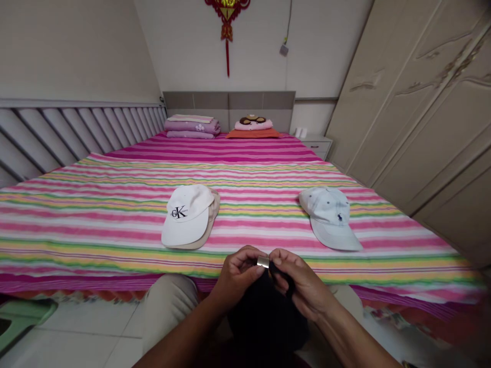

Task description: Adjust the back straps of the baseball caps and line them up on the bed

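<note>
Near the bed's front edge, my left hand pinches a small shiny metal buckle from the left. My right hand grips a dark strap just right of the buckle. Below both hands a black cap hangs over my lap, its shape mostly lost in shadow. A white cap with black letters lies on the bed at the left, on top of a beige cap that shows along its right side. Farther right lies a pale blue cap with a small dark logo, its brim toward me.
A striped sheet covers the bed. Folded purple bedding and a pink and orange pile lie by the headboard. A railing stands left, a wardrobe right. A green stool is at the lower left.
</note>
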`<state>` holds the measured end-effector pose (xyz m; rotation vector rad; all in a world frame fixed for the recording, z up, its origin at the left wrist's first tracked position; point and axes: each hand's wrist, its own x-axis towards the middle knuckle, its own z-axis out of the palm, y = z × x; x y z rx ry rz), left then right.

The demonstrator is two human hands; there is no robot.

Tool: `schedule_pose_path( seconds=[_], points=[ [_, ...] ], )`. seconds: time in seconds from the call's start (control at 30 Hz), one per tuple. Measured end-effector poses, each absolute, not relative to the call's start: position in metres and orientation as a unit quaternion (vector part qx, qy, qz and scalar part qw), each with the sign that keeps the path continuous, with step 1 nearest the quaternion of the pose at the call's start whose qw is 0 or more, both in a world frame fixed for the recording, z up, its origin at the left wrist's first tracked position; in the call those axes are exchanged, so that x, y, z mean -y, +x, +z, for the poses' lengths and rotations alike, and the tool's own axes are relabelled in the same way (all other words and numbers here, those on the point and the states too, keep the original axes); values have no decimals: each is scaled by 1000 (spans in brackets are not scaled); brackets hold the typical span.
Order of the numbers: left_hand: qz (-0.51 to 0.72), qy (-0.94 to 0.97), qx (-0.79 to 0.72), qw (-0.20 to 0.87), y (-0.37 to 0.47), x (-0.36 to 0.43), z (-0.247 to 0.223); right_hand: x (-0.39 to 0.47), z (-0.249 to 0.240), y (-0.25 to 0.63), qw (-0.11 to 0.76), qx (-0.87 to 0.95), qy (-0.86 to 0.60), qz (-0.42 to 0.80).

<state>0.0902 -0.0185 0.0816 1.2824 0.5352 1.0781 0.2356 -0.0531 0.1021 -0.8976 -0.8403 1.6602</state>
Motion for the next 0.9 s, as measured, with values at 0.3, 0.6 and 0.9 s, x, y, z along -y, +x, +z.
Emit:
schedule_pose_path(
  seconds=[0.3, 0.6, 0.9],
  points=[
    [469, 556, -228, 647, 89, 15, 78, 50, 99, 235, 527, 363, -395, 659],
    [466, 499, -252, 686, 83, 13, 72, 52, 99, 242, 433, 427, -475, 636],
    [432, 519, -257, 691, 82, 14, 78, 49, 104, 241, 431, 393, -447, 678]
  ],
)
